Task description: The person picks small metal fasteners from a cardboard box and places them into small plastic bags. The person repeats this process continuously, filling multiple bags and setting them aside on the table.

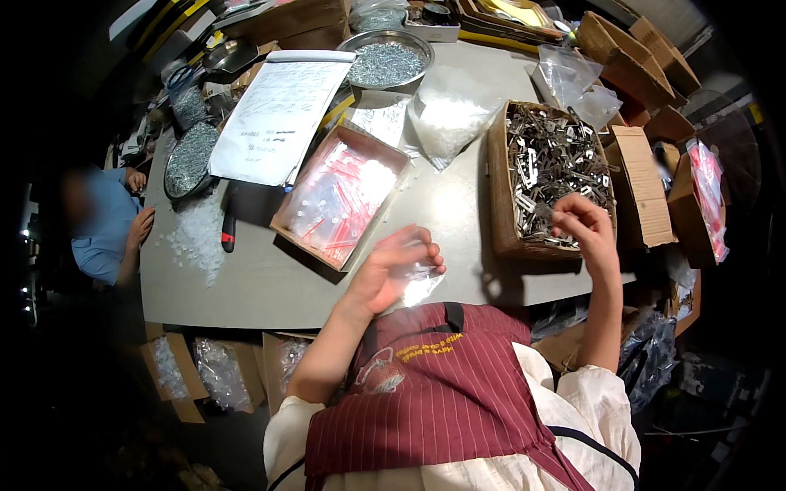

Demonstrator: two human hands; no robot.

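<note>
Clear bag (417, 278) in left hand (389, 270)

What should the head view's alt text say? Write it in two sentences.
A person in a striped apron holds a small clear plastic bag in the left hand, while the right hand reaches over a cardboard box of metal parts. A box of clear bags sits on the grey table.
</note>
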